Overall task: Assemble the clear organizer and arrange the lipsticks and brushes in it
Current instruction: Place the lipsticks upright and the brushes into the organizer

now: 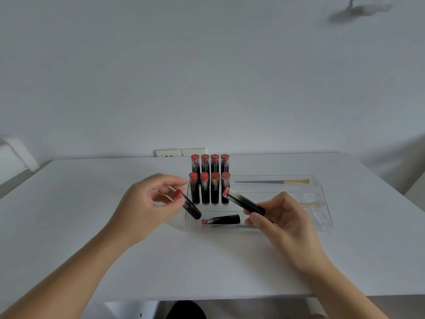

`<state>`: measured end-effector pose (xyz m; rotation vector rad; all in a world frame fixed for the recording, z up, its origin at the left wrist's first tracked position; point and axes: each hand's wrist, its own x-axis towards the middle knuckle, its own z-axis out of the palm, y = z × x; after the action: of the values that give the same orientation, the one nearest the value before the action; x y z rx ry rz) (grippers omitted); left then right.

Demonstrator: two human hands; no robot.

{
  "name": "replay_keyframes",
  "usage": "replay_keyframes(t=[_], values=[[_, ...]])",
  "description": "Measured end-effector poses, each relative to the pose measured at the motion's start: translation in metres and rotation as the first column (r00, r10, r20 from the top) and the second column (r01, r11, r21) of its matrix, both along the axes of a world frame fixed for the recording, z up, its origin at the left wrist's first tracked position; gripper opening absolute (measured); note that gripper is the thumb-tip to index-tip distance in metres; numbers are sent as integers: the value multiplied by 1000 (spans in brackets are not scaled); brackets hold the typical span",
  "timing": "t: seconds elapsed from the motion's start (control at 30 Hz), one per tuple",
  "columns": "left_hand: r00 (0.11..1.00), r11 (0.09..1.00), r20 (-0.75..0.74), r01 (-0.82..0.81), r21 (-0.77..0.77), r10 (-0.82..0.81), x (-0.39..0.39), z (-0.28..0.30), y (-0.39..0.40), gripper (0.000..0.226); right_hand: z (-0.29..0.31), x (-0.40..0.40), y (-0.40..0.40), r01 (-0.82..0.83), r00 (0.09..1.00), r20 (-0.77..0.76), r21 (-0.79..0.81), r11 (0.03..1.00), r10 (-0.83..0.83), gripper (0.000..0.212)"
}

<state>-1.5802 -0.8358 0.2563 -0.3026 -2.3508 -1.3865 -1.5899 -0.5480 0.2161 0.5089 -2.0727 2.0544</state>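
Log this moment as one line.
left hand: holds lipstick | right hand: holds lipstick | organizer: eight upright, one lying

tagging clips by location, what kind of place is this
Probably a room in a home, at a plain desk rather than a shop or studio. A white table stands against a bare white wall with a wall socket just above its edge, and a clear organizer of lipsticks sits on it.
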Motion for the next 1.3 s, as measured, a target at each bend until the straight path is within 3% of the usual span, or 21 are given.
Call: replay_keyframes(t=[0.1,0.47,0.73,0.9,1.3], values=[[1000,1000,10,-10,11,10,0,-2,5,41,0,0,0,7,1000,-8,25,1000,-7,23],[987,980,-152,20,-199,-51,-5,-9,13,38,4,2,-2,11,1000,-17,19,1000,-11,20],[977,988,-214,-32,-154,-1,-6,-29,21,54,-1,-2,0,10,1000,-16,-81,997,-12,26],[966,982,-246,-122,-142,84,-5,-33,26,54,-2,-4,-2,-25,999,-49,-79,997,21,45],[944,974,-327,-120,-194,51,-5,-43,24,56,-3,-3,-1,-2,997,-80,16,1000,3,20]])
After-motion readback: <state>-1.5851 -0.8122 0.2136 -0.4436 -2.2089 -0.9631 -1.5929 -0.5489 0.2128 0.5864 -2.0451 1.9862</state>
